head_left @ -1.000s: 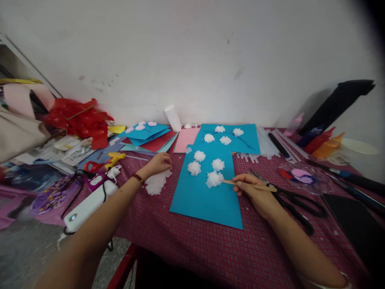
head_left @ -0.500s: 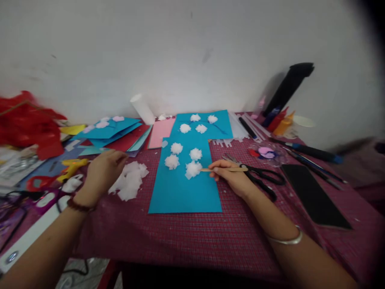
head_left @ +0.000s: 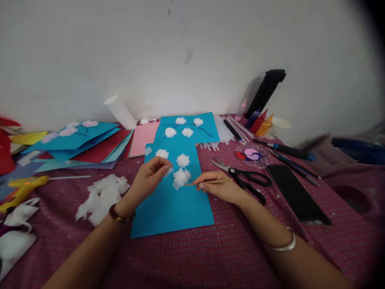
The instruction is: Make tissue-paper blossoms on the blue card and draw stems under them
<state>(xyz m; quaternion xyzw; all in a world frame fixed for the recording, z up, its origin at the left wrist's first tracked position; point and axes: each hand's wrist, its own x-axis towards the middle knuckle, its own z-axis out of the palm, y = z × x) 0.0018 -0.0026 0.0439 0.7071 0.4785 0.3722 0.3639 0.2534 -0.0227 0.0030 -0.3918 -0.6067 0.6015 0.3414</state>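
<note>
My left hand (head_left: 153, 175) pinches a small piece of white tissue paper (head_left: 169, 171) above the blue paper sheet (head_left: 171, 216). Between the fingers of my right hand (head_left: 218, 186) lies a thin wooden stick (head_left: 192, 184), its tip at the lower edge of a fluffy white tissue flower (head_left: 181, 177). Another tissue flower (head_left: 183, 160) sits just above that one, and a third (head_left: 162, 154) is partly behind my left hand. Left of the sheet lies a loose pile of white tissue pieces (head_left: 105, 196).
Black-handled scissors (head_left: 240, 174) lie right of the sheet, near a dark flat slab (head_left: 296, 192) and a palette with paint (head_left: 252, 154). Paint bottles (head_left: 264, 123) stand by the wall. Folded coloured cards (head_left: 90, 140) and a yellow glue gun (head_left: 25, 186) are at left.
My left hand has moved right from beside the tissue pile to over the blue sheet, with a tissue piece in its fingers. My right hand still holds the stick at the flower. The view has shifted.
</note>
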